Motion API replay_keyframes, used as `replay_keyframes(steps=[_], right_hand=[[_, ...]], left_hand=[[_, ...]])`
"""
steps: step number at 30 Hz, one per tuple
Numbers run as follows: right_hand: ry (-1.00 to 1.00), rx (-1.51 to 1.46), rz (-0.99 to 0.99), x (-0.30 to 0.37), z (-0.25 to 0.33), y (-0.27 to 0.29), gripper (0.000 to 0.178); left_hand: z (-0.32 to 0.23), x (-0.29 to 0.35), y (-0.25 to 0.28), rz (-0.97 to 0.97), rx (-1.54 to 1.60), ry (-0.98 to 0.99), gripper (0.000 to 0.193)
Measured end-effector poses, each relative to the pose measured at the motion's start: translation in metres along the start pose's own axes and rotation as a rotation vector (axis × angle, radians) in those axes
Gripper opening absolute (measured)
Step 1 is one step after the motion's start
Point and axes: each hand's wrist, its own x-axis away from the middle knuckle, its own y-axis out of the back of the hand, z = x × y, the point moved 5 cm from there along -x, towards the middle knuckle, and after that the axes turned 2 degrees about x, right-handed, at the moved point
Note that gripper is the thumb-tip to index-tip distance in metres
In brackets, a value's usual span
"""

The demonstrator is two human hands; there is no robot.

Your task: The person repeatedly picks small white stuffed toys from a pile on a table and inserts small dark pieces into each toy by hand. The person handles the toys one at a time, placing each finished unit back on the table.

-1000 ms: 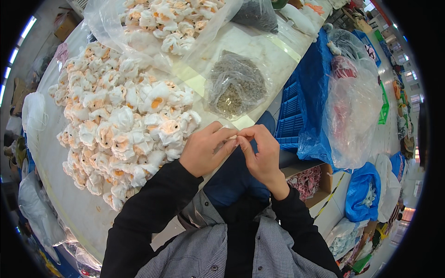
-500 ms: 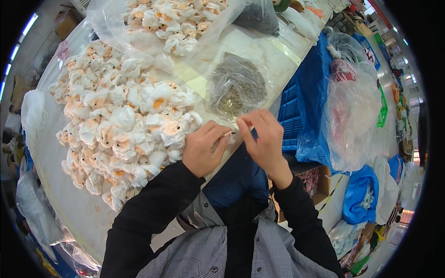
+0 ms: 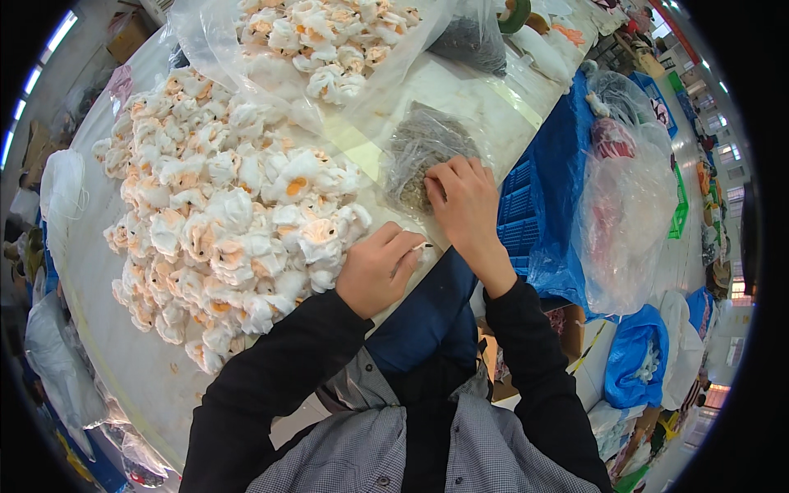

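My left hand point(image 3: 380, 269), at the table's front edge, is closed on a small pale fabric piece point(image 3: 425, 249). A dark tip shows on the piece, and the rest is hidden by my fingers. My right hand point(image 3: 464, 197) lies over the near right part of a clear plastic bag point(image 3: 411, 154) that holds many tiny olive-grey bits. Its fingers are curled in toward the thumb against the bag, and what they pinch, if anything, is too small to see. Left of both hands spreads a large heap of fluffy white-and-peach plush pieces point(image 3: 222, 214), some with orange patches and dark dots.
More plush pieces point(image 3: 316, 41) lie on clear plastic sheeting point(image 3: 209, 49) at the back of the pale table point(image 3: 107, 287). A dark-filled bag point(image 3: 472, 41) sits beyond the small one. To the right stand a blue crate point(image 3: 516, 205) and a large stuffed clear bag point(image 3: 629, 205).
My right hand has moved away from my left hand, forward onto the clear bag. My left hand keeps its hold on the small piece. The whole view has shifted slightly.
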Motion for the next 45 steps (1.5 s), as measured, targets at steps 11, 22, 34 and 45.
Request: replay_keyframes(steps=[11,22,34,45], right_hand=[[-0.590,-1.077,0.183,0.044,0.007,0.031,0.010],[-0.721,-1.433,0.322,0.068,0.019,0.024,0.014],[-0.331,-0.837,0.352,0.057,0.024,0.042,0.006],[-0.177,-0.677,0.342,0.052,0.026,0.040,0.006]], left_hand=[[0.005,-0.003,0.001,-0.033,0.109,0.117,0.016],[0.002,-0.005,0.003,0.025,0.106,0.134,0.015],[0.006,-0.001,-0.003,0.031,0.051,0.092,0.018],[0.005,-0.001,-0.006,0.032,-0.006,0.067,0.019]])
